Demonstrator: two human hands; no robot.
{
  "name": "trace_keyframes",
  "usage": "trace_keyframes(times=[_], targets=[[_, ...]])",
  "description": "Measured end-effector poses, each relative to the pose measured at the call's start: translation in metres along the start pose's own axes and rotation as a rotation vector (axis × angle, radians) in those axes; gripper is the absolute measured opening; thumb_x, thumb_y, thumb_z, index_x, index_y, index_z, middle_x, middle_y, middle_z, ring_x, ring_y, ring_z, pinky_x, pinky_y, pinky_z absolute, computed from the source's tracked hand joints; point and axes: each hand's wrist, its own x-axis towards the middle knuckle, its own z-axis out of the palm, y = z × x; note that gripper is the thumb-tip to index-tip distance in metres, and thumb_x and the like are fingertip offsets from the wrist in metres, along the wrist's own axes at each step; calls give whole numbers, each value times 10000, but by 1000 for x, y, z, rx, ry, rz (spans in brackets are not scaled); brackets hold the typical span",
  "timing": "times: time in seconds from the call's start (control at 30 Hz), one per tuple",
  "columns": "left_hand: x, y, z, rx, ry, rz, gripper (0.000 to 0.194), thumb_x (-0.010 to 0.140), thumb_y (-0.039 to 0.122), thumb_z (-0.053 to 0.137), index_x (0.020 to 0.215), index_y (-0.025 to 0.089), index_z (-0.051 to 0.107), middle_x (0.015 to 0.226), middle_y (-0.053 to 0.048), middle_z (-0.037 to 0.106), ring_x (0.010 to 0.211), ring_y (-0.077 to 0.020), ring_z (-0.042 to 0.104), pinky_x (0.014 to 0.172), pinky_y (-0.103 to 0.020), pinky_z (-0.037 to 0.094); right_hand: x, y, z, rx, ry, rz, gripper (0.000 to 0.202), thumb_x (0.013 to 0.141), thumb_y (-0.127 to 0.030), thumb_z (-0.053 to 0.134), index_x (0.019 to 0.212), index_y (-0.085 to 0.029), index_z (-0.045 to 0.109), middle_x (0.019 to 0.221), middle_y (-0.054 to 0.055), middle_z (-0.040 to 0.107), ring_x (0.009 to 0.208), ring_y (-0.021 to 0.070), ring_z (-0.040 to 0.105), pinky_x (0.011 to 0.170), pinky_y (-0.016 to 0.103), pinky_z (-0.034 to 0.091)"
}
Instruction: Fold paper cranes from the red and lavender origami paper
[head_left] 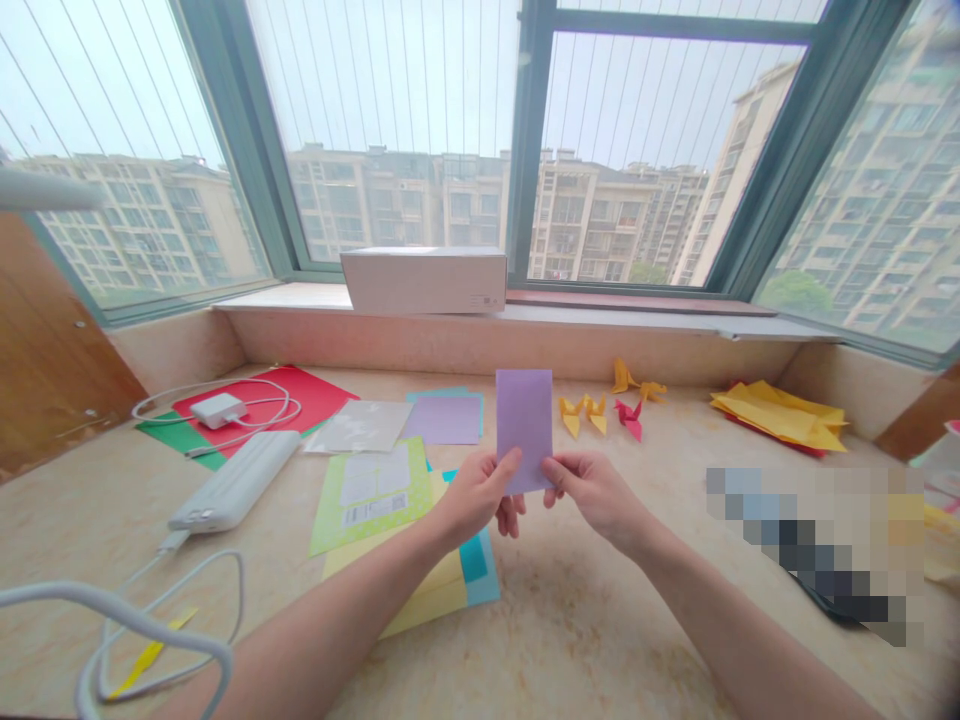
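Observation:
A purple sheet of paper (524, 420), a tall rectangle that looks folded, is held upright above the counter. My left hand (484, 492) pinches its lower left edge between thumb and fingers. At the lower right corner, my right hand (592, 492) grips it the same way. Behind the paper and to its right stand several folded orange paper cranes (596, 414) and one pink paper crane (630, 420). More purple paper (444, 420) lies flat on a blue sheet to the left. Under my left forearm are a green paper packet (375, 490) and pale yellow sheets (427, 590).
To the left lie a white power strip (236, 482), a charger (218, 410) with cable, and red paper (300, 395). At right sit yellow sheets (780, 415) and a pixelated dark item (825, 570). A white box (424, 282) rests on the windowsill.

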Motion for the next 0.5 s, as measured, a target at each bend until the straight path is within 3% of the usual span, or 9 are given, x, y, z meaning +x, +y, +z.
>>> trace_keyframes(times=[0.13, 0.23, 0.4, 0.5], targets=[[2, -3, -2, 56, 2, -3, 604, 887, 660, 499, 580, 142, 544, 461, -18, 562, 342, -127, 559, 332, -203, 373, -2, -1, 4, 36, -46, 25, 536, 875, -646, 568, 668, -165, 682, 566, 25, 650, 546, 137, 546, 594, 278, 425], [3, -5, -4, 69, 20, -6, 552, 887, 634, 523, 624, 149, 550, 436, 1, 550, 333, -124, 545, 333, -199, 373, -1, 0, 6, 64, -53, -4, 505, 887, -634, 562, 812, -158, 713, 629, 21, 662, 580, 138, 565, 587, 269, 424], [-1, -4, -2, 105, -126, -68, 563, 880, 637, 534, 633, 133, 574, 492, -19, 583, 386, -123, 585, 355, -185, 406, 4, -2, 1, 139, 69, -47, 468, 834, -601, 649, 966, -160, 729, 814, 45, 718, 640, 147, 569, 603, 278, 432], [-2, -3, -1, 85, -119, -37, 557, 886, 656, 511, 776, 119, 615, 566, -31, 624, 401, -135, 611, 343, -183, 411, 4, -3, -1, 169, 99, -15, 446, 796, -573, 703, 940, -152, 737, 787, 52, 727, 650, 157, 586, 617, 282, 438]])
